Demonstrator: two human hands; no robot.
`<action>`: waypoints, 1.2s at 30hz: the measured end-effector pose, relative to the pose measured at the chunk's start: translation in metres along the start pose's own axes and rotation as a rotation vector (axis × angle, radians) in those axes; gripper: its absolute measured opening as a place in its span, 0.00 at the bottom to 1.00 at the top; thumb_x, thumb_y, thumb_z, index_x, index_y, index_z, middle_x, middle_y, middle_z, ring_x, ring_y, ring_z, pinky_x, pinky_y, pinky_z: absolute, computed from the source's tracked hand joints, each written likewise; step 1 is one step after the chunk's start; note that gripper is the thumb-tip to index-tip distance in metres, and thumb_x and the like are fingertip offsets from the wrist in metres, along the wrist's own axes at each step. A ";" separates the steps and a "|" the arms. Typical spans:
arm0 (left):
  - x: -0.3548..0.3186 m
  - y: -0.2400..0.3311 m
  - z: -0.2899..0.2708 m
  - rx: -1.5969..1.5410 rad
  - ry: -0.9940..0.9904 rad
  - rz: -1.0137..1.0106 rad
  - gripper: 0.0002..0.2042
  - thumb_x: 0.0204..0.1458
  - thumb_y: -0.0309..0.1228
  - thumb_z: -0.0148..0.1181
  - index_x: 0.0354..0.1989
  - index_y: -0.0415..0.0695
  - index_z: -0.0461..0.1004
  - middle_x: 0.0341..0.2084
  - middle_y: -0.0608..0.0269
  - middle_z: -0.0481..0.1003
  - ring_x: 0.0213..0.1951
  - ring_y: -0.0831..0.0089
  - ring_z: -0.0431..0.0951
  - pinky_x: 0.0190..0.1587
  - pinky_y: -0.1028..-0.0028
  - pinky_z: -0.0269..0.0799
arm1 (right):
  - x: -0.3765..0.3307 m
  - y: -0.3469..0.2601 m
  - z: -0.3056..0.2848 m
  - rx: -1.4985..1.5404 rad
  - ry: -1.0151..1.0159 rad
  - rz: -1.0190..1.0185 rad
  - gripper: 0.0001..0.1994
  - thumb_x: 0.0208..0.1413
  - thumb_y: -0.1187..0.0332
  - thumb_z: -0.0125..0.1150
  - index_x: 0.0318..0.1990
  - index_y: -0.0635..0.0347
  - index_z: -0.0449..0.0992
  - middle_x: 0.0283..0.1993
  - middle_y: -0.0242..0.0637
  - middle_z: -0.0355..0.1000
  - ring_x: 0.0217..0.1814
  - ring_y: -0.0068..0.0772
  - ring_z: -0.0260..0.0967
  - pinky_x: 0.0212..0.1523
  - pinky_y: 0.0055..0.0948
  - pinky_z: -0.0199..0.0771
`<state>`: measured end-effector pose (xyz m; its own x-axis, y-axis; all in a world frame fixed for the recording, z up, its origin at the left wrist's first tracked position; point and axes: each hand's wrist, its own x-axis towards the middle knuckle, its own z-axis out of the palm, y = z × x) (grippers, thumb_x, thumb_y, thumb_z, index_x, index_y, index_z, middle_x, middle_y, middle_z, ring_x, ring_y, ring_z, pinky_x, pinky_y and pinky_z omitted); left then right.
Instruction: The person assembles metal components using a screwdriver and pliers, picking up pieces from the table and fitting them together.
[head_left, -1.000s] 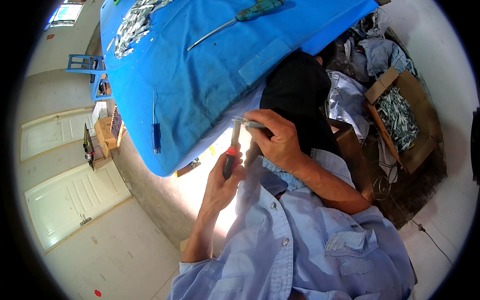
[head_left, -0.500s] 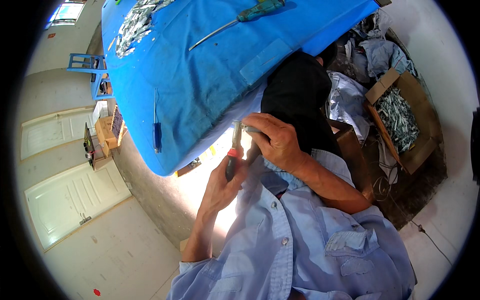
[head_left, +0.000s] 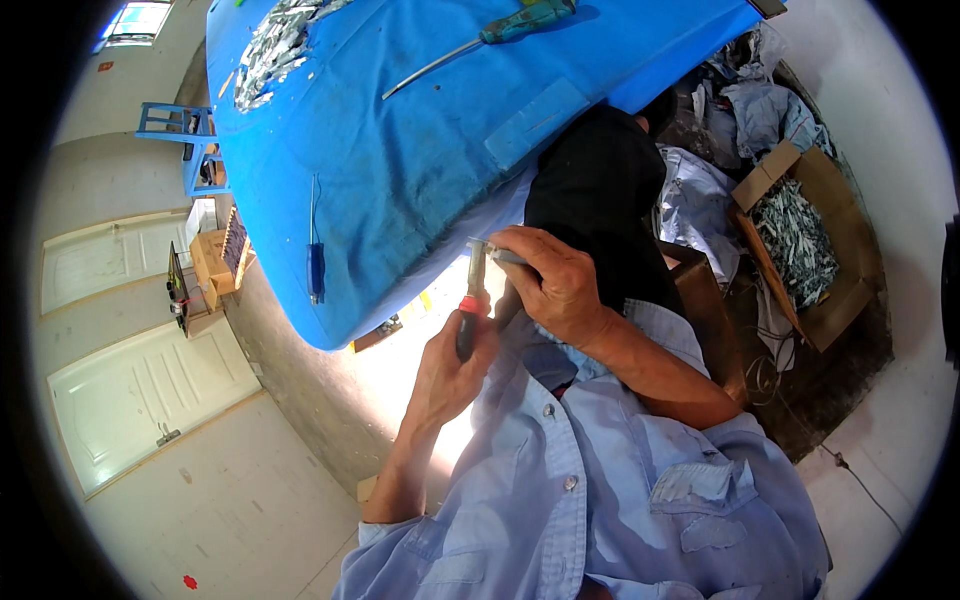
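My left hand (head_left: 450, 370) grips the dark handle of a screwdriver with a red collar (head_left: 469, 312), its shaft pointing up. My right hand (head_left: 552, 280) holds a small grey metal part (head_left: 492, 252) at the screwdriver's tip, close to the edge of the blue-covered table (head_left: 420, 150). Both hands are near my chest, above my light blue shirt.
On the blue cloth lie a long green-handled screwdriver (head_left: 480, 38), a small blue screwdriver (head_left: 315, 265) and a heap of metal pieces (head_left: 275, 45). At right a cardboard box (head_left: 810, 240) holds more metal pieces amid crumpled cloth. White doors (head_left: 140, 390) stand at left.
Both hands with the screwdriver and the metal part have shifted slightly; the grip is unchanged.
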<state>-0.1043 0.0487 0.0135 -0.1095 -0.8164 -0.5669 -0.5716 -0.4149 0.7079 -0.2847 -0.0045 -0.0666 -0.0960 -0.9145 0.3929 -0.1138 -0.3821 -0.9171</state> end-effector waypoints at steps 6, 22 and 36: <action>0.000 -0.007 0.001 0.009 -0.008 0.009 0.23 0.64 0.40 0.62 0.61 0.37 0.71 0.40 0.62 0.80 0.37 0.77 0.78 0.35 0.76 0.78 | -0.001 0.002 0.001 -0.007 0.026 0.000 0.16 0.53 0.82 0.69 0.50 0.64 0.81 0.48 0.47 0.81 0.48 0.47 0.83 0.48 0.35 0.85; -0.002 -0.021 0.007 -0.304 -0.051 0.042 0.18 0.62 0.39 0.65 0.52 0.38 0.73 0.33 0.66 0.76 0.33 0.77 0.75 0.37 0.74 0.72 | -0.001 0.007 -0.001 -0.008 -0.038 -0.122 0.17 0.52 0.84 0.69 0.51 0.65 0.80 0.47 0.47 0.81 0.47 0.46 0.83 0.47 0.35 0.85; 0.003 -0.033 0.007 -0.240 0.064 0.129 0.09 0.68 0.30 0.53 0.48 0.36 0.72 0.27 0.67 0.73 0.25 0.83 0.69 0.28 0.80 0.66 | 0.000 0.002 -0.002 -0.066 -0.103 -0.170 0.20 0.53 0.79 0.73 0.54 0.67 0.78 0.43 0.47 0.81 0.41 0.44 0.82 0.41 0.33 0.84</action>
<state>-0.0912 0.0629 -0.0144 -0.1127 -0.8894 -0.4430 -0.3466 -0.3826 0.8564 -0.2865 -0.0048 -0.0687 0.0314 -0.8478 0.5294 -0.1848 -0.5254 -0.8306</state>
